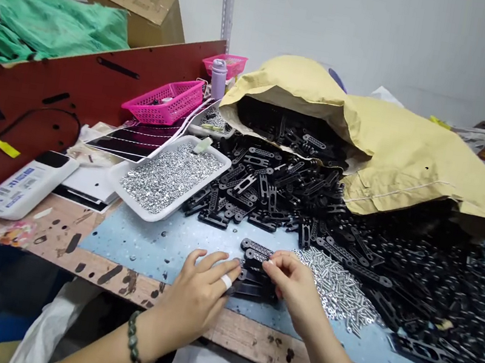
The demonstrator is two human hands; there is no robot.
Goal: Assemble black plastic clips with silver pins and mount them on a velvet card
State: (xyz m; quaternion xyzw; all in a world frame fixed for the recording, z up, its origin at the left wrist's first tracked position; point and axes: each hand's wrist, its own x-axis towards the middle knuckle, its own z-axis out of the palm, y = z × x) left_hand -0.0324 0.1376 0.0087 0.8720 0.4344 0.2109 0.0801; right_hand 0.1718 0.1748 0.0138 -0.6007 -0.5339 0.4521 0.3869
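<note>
A: Where is the stack of black brackets [254,269]?
B: On the bench [144,246] near its front edge. The right hand [297,285] pinches the top piece in a narrow grip; the left hand [199,294] lies flat-fingered against the end.
A: What is the risk?
B: I think the right wrist may scatter the loose screws [339,286] just beside it.

A white tray [158,216] of silver screws sits left of centre, with a pink basket [162,108] and a purple bottle [217,78] behind it. A cardboard box [133,1] and a green bag [60,24] lie beyond the red board [53,96]. A yellow sack [403,158] sprawls at the right.
</note>
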